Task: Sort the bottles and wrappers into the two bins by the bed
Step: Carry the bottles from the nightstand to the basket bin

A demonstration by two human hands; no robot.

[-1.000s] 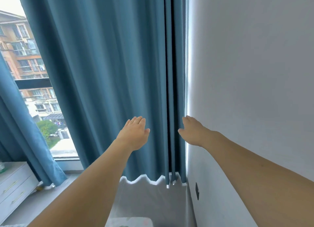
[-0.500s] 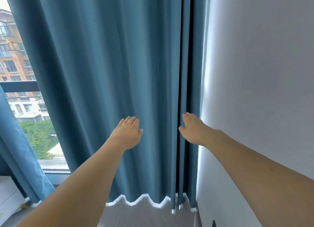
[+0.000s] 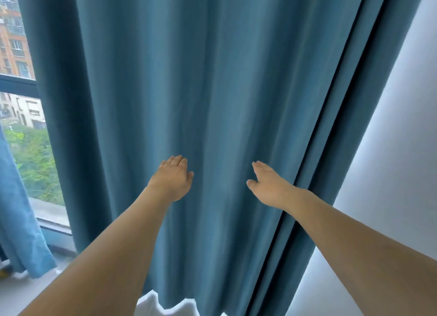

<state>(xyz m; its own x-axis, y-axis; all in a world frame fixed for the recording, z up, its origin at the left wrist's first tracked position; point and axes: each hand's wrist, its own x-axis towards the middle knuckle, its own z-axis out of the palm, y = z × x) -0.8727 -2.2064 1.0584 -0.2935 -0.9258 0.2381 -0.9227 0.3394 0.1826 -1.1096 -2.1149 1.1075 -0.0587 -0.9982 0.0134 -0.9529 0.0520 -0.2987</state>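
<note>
Two bare forearms reach up from the bottom corners of the frame, and each grip is loose and flat, holding nothing: left hand (image 3: 171,177) at centre, right hand (image 3: 266,185) just right of it. Beyond them the blue curtain (image 3: 212,79) now fills nearly the whole view, where a second ago a white cabinet and floor showed at lower left; the gaze has swung up and closer. Farther off, the window (image 3: 21,103) sits at far left, the wall (image 3: 390,150) at right. No bottles, wrappers or bins are in view, so sorting likely hasn't begun.
</note>
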